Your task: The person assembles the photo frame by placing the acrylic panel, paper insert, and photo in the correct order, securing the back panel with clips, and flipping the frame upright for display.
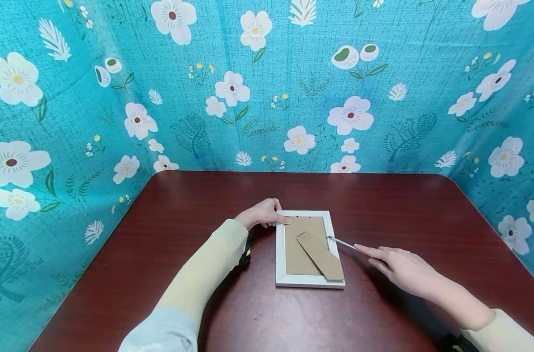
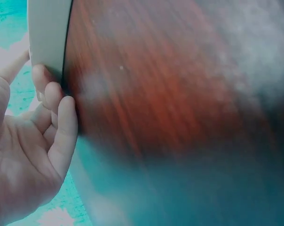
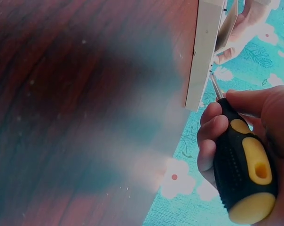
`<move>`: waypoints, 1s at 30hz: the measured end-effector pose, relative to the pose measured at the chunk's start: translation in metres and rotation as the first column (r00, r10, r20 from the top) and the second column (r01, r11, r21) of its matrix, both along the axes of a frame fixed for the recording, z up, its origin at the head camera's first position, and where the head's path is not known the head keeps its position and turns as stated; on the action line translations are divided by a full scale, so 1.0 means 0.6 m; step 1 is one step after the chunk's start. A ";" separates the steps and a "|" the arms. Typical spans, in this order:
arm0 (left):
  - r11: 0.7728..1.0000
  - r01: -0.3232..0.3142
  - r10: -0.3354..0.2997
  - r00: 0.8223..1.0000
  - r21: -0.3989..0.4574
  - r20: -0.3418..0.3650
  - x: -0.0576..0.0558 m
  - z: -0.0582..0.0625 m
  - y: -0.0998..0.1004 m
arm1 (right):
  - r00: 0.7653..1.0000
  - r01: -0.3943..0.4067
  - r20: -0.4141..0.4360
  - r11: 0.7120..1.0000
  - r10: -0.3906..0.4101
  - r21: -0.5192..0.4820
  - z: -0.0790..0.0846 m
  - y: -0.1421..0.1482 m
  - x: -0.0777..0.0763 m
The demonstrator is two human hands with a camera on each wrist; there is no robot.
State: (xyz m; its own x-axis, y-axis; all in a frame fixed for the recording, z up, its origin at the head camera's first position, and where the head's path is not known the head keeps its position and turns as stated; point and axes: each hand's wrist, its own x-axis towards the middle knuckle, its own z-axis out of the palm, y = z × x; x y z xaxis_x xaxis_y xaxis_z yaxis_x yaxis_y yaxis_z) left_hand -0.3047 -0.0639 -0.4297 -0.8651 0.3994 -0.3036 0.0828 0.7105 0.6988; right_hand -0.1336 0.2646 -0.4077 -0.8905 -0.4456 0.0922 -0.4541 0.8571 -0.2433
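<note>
A white picture frame (image 1: pixel 280 254) lies face down on the table, its brown backing board (image 1: pixel 297 261) and slanted easel stand (image 1: pixel 322 256) upward. My left hand (image 1: pixel 264 213) holds the frame's upper left corner, thumb over the top and fingers against the side; the left wrist view shows those fingers (image 2: pixel 66 127) along the frame's edge (image 2: pixel 48 33). In my right hand (image 1: pixel 403 269) is a screwdriver (image 3: pixel 245 160) with a black and yellow handle, gripped with the fingers wrapped round it. Its metal shaft (image 1: pixel 344 243) reaches left, with the tip at the inner side of the frame's right border.
The dark red wooden table (image 1: pixel 183 205) extends around the frame on every side. Behind it and at both sides hangs a turquoise flowered cloth (image 1: pixel 267 98). Small dark tabs (image 1: pixel 298 216) show along the frame's top inner edge.
</note>
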 end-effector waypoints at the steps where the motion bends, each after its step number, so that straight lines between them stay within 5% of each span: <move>1: 1.000 -0.003 0.003 1.000 -0.007 0.004 0.001 0.001 0.001 | 1.000 -0.002 0.004 1.000 0.002 -0.001 0.000 0.000 0.000; 14: 0.998 -0.066 0.067 0.995 -0.006 0.073 0.009 0.013 0.008 | 0.999 -0.034 -0.011 0.999 0.034 -0.003 0.000 -0.002 0.001; 30: 0.994 -0.099 0.092 0.987 0.052 0.134 0.013 0.019 0.012 | 0.982 -0.151 -0.093 0.981 0.163 0.124 0.018 -0.005 -0.007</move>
